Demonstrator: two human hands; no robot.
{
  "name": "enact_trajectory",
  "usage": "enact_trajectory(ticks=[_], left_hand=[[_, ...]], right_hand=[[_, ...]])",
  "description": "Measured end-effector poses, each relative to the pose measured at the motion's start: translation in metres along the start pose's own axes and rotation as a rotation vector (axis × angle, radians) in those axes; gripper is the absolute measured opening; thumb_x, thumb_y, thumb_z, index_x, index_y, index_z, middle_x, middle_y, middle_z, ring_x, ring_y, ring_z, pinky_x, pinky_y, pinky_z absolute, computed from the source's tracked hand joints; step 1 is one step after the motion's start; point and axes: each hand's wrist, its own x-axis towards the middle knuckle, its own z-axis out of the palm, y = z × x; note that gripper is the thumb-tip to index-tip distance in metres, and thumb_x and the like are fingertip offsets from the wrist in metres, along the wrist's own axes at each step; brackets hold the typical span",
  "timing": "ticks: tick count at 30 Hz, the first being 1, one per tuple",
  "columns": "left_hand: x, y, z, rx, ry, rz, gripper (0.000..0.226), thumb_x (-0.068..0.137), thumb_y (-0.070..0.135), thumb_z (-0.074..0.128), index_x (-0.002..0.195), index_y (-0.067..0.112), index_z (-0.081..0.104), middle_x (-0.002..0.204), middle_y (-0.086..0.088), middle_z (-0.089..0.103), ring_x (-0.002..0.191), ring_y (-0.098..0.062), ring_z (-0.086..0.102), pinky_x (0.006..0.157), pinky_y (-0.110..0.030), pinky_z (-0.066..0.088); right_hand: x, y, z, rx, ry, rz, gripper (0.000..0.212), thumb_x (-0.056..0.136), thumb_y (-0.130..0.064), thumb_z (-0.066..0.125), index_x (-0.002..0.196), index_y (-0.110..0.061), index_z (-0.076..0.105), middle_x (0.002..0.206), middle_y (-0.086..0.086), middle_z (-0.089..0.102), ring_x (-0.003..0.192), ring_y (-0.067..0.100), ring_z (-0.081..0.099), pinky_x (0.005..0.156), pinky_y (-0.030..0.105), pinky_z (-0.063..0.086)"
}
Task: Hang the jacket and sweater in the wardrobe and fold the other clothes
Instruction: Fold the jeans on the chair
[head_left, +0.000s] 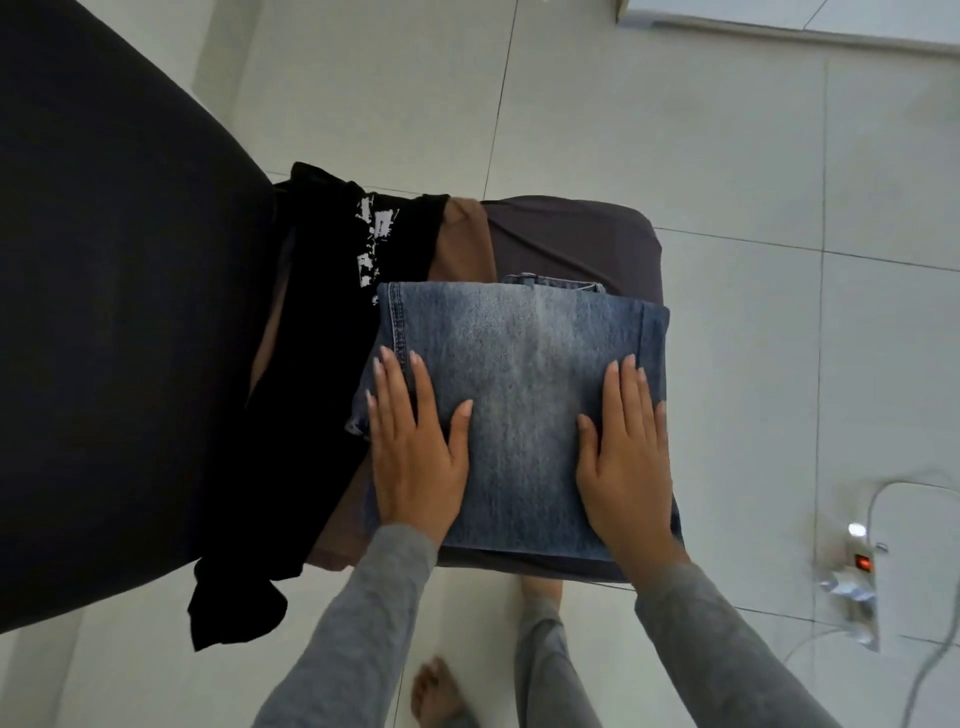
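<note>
A pair of faded blue jeans (519, 384), folded into a rectangle, lies on a dark brown cushioned stool (582, 244). My left hand (415, 447) lies flat on the left part of the fold, fingers straight. My right hand (628, 452) presses flat on the right part. Beside the jeans on the left lies a black garment with a white print (332, 364), partly hanging over the stool's near edge. A tan brown garment (462, 244) shows under it, mostly hidden.
A large black rounded shape (114, 312) fills the left side of the view. A white power strip (857, 566) with a lit red switch and cables lies on the pale tiled floor at the right. My bare feet stand just below the stool.
</note>
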Motion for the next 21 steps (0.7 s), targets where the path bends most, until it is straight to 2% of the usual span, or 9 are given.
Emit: enact_trajectory(ticks=[5, 11, 17, 21], left_hand=[[-0.009, -0.005, 0.011, -0.034, 0.046, -0.021, 0.068, 0.098, 0.05, 0.023, 0.15, 0.008, 0.013, 0.158, -0.013, 0.008, 0.146, -0.023, 0.005, 0.119, -0.034, 0.003], [-0.011, -0.006, 0.015, -0.07, 0.073, -0.013, 0.065, 0.098, 0.047, 0.024, 0.15, 0.008, 0.015, 0.158, -0.012, 0.011, 0.146, -0.021, 0.007, 0.119, -0.031, 0.001], [-0.031, -0.016, 0.007, -0.072, 0.003, 0.001, 0.061, 0.099, 0.044, 0.02, 0.149, 0.008, 0.019, 0.156, -0.009, 0.013, 0.145, -0.02, 0.01, 0.118, -0.037, 0.007], [-0.069, -0.028, -0.001, -0.185, -0.044, -0.017, 0.059, 0.099, 0.042, 0.024, 0.148, 0.008, 0.022, 0.156, -0.005, 0.013, 0.144, -0.017, 0.007, 0.117, -0.039, 0.01]], right_hand=[[-0.016, 0.007, 0.009, 0.035, 0.028, 0.015, 0.058, 0.098, -0.037, 0.024, 0.15, -0.013, 0.02, 0.158, 0.002, 0.015, 0.146, 0.015, 0.009, 0.119, 0.044, 0.013], [-0.016, 0.012, 0.012, 0.117, 0.039, 0.008, 0.057, 0.098, -0.035, 0.029, 0.149, -0.012, 0.024, 0.157, 0.001, 0.018, 0.146, 0.014, 0.01, 0.12, 0.042, 0.011], [-0.028, 0.012, 0.002, 0.214, 0.004, 0.044, 0.053, 0.1, -0.029, 0.035, 0.149, -0.017, 0.022, 0.156, -0.008, 0.012, 0.145, 0.01, 0.007, 0.119, 0.044, 0.012], [-0.063, 0.009, -0.004, 0.245, 0.001, 0.138, 0.052, 0.101, -0.021, 0.041, 0.149, -0.014, 0.023, 0.156, -0.007, 0.012, 0.145, 0.01, 0.006, 0.119, 0.042, 0.013]])
